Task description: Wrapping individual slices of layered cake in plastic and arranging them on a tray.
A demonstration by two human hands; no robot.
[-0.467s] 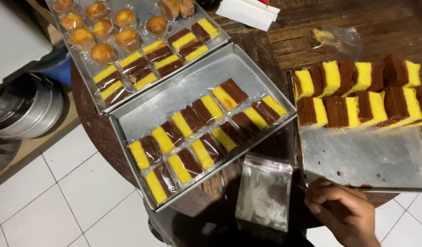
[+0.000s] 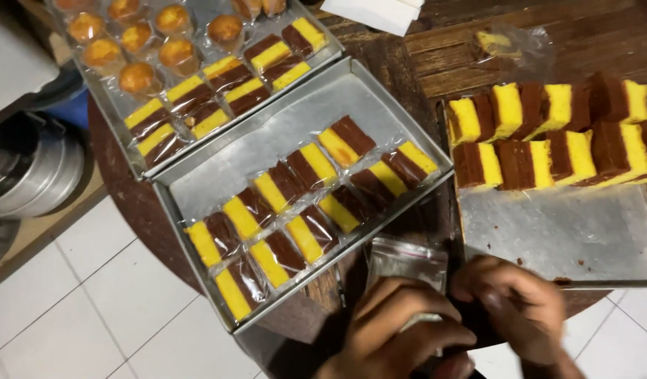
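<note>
Holding bag [image 2: 406, 260] lengthwise away, both hands.

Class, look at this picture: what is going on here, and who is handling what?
A person's left hand and right hand are together over a stack of small clear plastic bags at the table's near edge. Ahead lies a metal tray with two rows of bagged yellow-and-brown cake slices. To the right, unwrapped slices stand on another tray. A farther tray holds wrapped slices and round cakes.
</note>
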